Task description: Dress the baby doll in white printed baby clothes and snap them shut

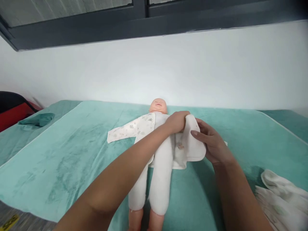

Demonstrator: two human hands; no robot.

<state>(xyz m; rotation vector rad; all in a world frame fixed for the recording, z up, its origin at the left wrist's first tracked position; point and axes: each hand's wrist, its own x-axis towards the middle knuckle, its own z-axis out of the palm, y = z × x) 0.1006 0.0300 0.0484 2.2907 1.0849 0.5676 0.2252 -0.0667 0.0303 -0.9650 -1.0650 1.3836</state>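
A baby doll (161,183) with a white cloth body and legs lies on its back, head toward the wall. It is partly dressed in a white baby shirt (145,125) with small printed animals. The sleeve at the picture's left is on the doll's arm and stretched out sideways. My left hand (178,122) reaches across the doll to its shoulder at the picture's right. Its fingers are closed on the shirt there, their tips hidden behind the cloth. With thumb and fingers, my right hand (210,141) pinches the shirt's lifted front panel, turned partly inside out.
A green plush sheet (72,154) covers the bed, wrinkled at the left. Folded white baby clothes (284,199) lie at the lower right. A red and black object (14,110) stands at the left edge. Behind are a white wall (154,70) and a dark window frame (96,24).
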